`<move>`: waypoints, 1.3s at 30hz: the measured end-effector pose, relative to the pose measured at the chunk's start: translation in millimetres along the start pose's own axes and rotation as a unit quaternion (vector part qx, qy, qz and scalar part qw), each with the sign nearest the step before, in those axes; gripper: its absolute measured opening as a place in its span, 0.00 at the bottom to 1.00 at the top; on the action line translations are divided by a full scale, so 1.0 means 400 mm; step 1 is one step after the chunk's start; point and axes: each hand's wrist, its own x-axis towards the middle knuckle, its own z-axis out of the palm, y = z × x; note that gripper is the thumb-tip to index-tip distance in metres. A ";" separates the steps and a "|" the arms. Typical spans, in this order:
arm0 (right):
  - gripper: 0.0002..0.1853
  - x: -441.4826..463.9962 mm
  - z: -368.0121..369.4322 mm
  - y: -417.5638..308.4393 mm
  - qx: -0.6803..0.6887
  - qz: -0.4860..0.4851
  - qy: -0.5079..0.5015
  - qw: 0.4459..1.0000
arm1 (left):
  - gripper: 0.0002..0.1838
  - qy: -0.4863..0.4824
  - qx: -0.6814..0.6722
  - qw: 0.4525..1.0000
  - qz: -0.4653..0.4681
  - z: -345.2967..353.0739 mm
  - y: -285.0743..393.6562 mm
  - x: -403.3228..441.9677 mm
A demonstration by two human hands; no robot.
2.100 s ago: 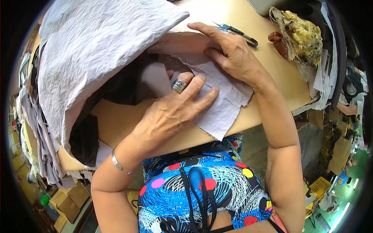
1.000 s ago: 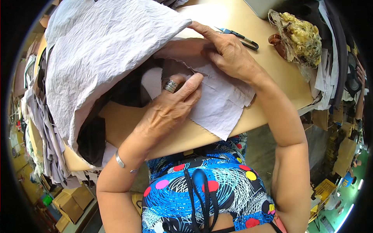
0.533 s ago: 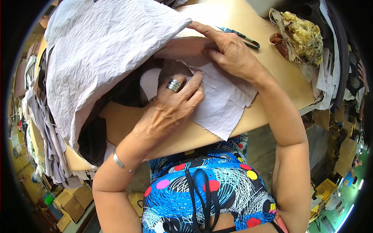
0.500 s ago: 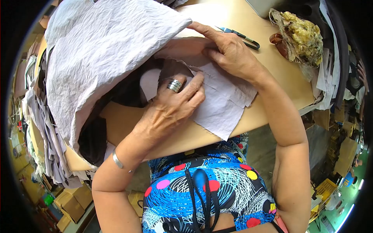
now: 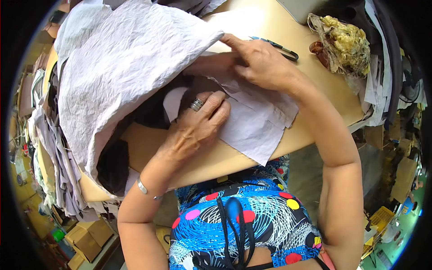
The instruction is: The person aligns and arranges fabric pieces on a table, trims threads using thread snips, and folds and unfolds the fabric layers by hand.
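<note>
A large crumpled pale lavender fabric piece [image 5: 121, 58] with a dark lining [image 5: 157, 101] lies over the table, its edge lifted. Bent fingers of my left hand [image 5: 195, 121], which wears stacked rings, close on the pale inner cloth [image 5: 249, 130] beneath that edge. The fingertips are partly hidden by the hand itself. My right hand [image 5: 265, 63] is at the lifted corner, index finger stretched out to its tip and thumb apart, lower down by the inner layer. Its other fingers are mostly hidden. Behind it lie small blue-and-black thread snips [image 5: 279, 46].
The tan table [image 5: 310, 114] has a tangled yellow thread bundle [image 5: 344, 42] at the right. Cloth pieces hang along the left edge [image 5: 58, 157], and more fabric [image 5: 378, 76] lies on the right edge. Cardboard boxes [image 5: 87, 238] stand at the lower left.
My left hand has shifted slightly left over the cloth. The right hand has moved slightly down at the corner, with its index finger still there. The whole view has shifted a little.
</note>
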 end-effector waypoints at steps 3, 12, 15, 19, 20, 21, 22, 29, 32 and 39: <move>0.32 0.008 0.021 0.005 0.026 -0.015 0.034 0.999 | 0.22 0.001 0.025 1.000 0.015 0.000 0.001 -0.002; 0.30 0.005 0.036 0.026 0.082 -0.042 0.084 0.992 | 0.13 -0.037 0.053 0.998 0.025 -0.005 0.002 0.011; 0.29 0.006 0.032 0.024 0.084 -0.030 0.074 0.993 | 0.12 -0.013 0.067 0.998 0.000 0.011 0.009 0.012; 0.29 0.005 0.034 0.028 0.088 -0.021 0.071 0.993 | 0.12 -0.014 0.051 0.998 0.035 0.002 0.003 0.020; 0.29 0.006 0.036 0.030 0.086 -0.022 0.072 0.993 | 0.11 -0.019 0.053 0.997 0.047 -0.002 0.001 0.023; 0.29 0.006 0.035 0.029 0.088 -0.026 0.075 0.993 | 0.11 -0.025 0.055 0.996 0.059 -0.007 -0.001 0.026; 0.29 0.005 0.035 0.029 0.089 -0.031 0.077 0.993 | 0.11 -0.030 0.058 0.995 0.070 -0.009 -0.003 0.028; 0.29 0.008 0.030 0.022 0.091 -0.006 0.052 0.994 | 0.09 -0.005 0.055 0.996 0.065 0.008 0.012 0.026; 0.30 0.009 0.032 0.030 0.085 -0.025 0.054 0.995 | 0.11 -0.030 0.077 0.991 0.106 -0.003 0.022 0.041; 0.35 0.005 0.047 0.034 0.064 -0.044 0.091 0.993 | 0.13 -0.095 0.058 0.990 0.090 -0.006 0.081 0.056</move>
